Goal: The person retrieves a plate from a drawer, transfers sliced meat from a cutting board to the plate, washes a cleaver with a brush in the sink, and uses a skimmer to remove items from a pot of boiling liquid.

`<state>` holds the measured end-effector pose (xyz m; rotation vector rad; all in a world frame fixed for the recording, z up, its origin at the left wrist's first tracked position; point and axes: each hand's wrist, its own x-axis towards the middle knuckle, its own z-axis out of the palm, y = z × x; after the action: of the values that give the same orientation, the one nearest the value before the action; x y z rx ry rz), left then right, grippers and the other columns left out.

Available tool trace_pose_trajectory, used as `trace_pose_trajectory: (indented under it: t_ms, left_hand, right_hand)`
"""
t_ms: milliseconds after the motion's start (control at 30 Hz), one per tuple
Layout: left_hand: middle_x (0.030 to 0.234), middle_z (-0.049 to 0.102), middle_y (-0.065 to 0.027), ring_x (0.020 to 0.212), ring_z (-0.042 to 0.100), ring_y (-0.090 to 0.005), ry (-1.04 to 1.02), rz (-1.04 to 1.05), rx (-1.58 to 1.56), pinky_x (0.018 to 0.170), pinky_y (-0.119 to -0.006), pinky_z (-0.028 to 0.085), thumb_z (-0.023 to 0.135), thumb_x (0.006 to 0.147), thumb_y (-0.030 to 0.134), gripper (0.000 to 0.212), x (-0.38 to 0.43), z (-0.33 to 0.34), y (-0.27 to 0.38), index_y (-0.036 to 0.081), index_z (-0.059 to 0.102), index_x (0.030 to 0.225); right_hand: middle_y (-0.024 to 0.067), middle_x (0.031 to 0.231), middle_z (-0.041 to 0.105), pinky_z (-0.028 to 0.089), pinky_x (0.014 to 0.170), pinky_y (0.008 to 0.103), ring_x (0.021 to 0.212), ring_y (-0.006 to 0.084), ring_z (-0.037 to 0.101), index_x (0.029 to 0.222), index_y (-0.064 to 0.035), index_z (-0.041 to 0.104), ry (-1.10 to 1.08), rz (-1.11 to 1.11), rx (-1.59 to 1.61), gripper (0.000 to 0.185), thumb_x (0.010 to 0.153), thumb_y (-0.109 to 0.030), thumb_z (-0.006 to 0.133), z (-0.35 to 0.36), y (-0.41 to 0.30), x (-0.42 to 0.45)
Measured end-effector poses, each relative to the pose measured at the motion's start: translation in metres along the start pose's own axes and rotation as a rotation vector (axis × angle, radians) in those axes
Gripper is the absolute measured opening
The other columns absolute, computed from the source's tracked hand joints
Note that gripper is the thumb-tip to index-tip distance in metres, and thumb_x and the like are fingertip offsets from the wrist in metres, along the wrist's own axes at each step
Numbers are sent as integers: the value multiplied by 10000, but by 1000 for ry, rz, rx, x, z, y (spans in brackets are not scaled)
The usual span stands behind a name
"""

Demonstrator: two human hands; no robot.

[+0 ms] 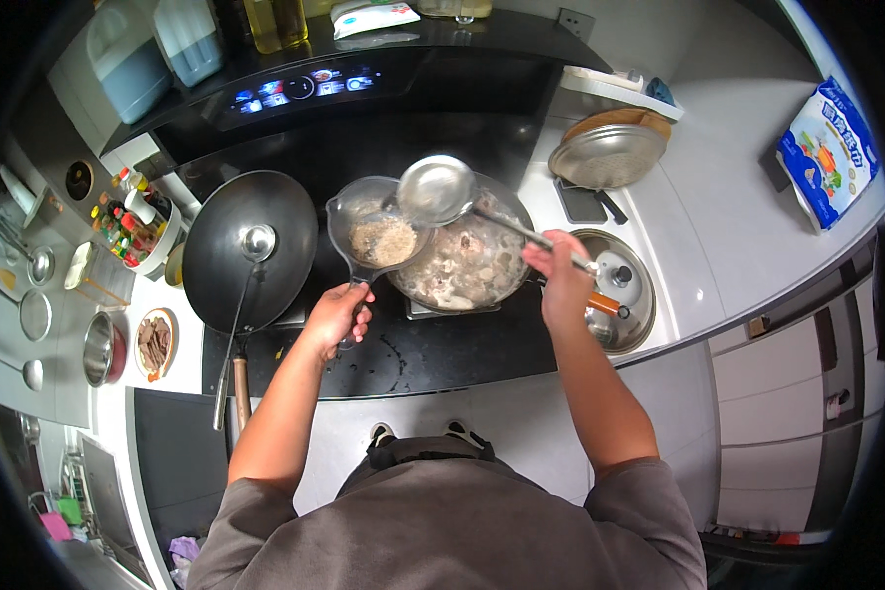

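Note:
My left hand (pixel 341 318) grips the handle of a clear measuring jug (pixel 346 199). Brownish foam or scum (pixel 383 240) lies inside it. In my right hand (pixel 560 273) is the long handle of a metal ladle (pixel 436 189), whose blurred bowl hangs above the jug's right rim. Below and to the right, a wide pan (pixel 525 210) on the hob holds cloudy liquid with pale pieces (pixel 461 265), perhaps meat. The jug's right side covers part of this pan.
A dark wok (pixel 210 251) with another ladle (pixel 258 242) stands left. Beyond it are sauce bottles (pixel 129 221), a plate of brown slices (pixel 155 343) and a metal bowl (pixel 101 346). A lidded pot (pixel 634 295) sits right, below a perforated metal lid (pixel 608 156).

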<state>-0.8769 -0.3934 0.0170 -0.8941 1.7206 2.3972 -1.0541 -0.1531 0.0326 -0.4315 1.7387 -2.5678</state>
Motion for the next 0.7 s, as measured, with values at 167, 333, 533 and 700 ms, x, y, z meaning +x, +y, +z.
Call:
trace_pose_trajectory:
  t_ms: [167, 333, 533, 700]
  left_hand:
    - [543, 424, 8, 417, 389, -82, 80, 18, 13, 381, -223, 338, 429, 917, 294, 248, -10, -19, 1, 65, 460, 827]
    - [540, 421, 5, 415, 389, -85, 136, 30, -11, 386, -221, 339, 430, 916, 295, 247, -18, -28, 5, 65, 460, 830]
    - [537, 417, 2, 413, 387, -88, 136, 30, -20, 387, -225, 340, 430, 916, 297, 252, -19, -33, 3, 63, 459, 827]
    - [537, 416, 0, 408, 382, -88, 134, 34, -18, 387, -227, 339, 431, 917, 291, 247, -17, -34, 6, 63, 459, 826]
  right_hand:
    - [162, 729, 598, 524, 540, 286, 593, 220, 622, 882, 33, 538, 157, 123, -1, 177, 860, -123, 457, -20, 33, 54]
    - [144, 643, 602, 504, 481, 284, 515, 202, 608, 832, 20, 539, 154, 186, -155, 159, 876, -104, 449, 5, 59, 78]
    - [131, 602, 597, 481, 436, 273, 466, 179, 588, 804, 25, 543, 177, 163, -414, 161, 864, -109, 476, 41, 68, 95]
    - [123, 605, 601, 479, 423, 269, 465, 179, 590, 806, 24, 543, 216, 234, -508, 172, 868, -121, 474, 54, 66, 104]
